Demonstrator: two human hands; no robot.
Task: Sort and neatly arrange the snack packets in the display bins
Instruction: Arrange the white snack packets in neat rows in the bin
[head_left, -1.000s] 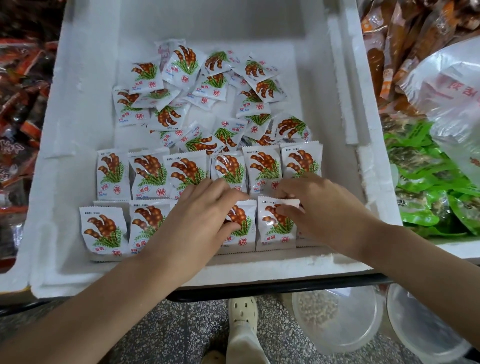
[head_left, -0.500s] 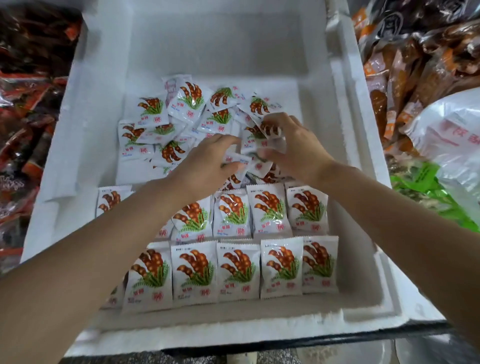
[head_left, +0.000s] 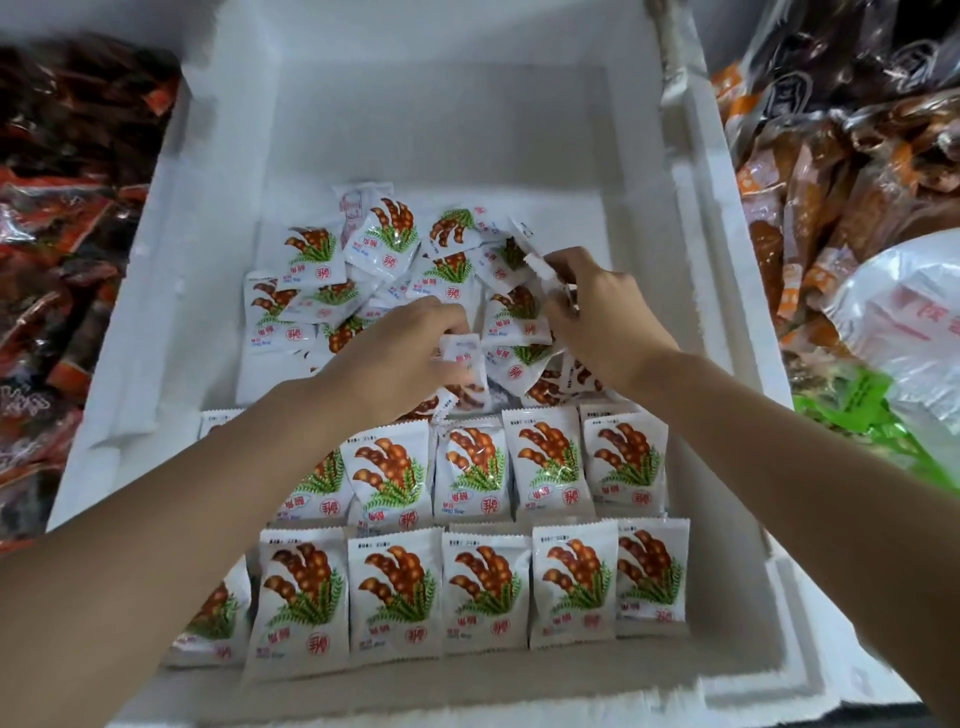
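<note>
A white foam bin (head_left: 171, 291) holds small white snack packets printed with brown pods and green leaves. Two tidy rows of packets (head_left: 483, 587) stand along the bin's near side. Behind them lies a loose heap of the same packets (head_left: 332, 270). My left hand (head_left: 400, 353) is over the heap's near edge and pinches one packet (head_left: 462, 358) between thumb and fingers. My right hand (head_left: 602, 312) is at the heap's right side, and its fingers grip a packet (head_left: 540, 267) lifted edge-on. Both forearms cross the tidy rows and hide part of them.
Dark red and brown snack bags (head_left: 57, 218) fill the neighbouring bin on the left. Orange-brown bags (head_left: 831, 171), a white plastic bag (head_left: 904, 322) and green packets (head_left: 857, 410) lie to the right. The foam bin's far half (head_left: 441, 135) is bare white.
Both hands left the near row and reached back into the loose heap, where each took hold of a packet. The camera view tilted forward over the bin.
</note>
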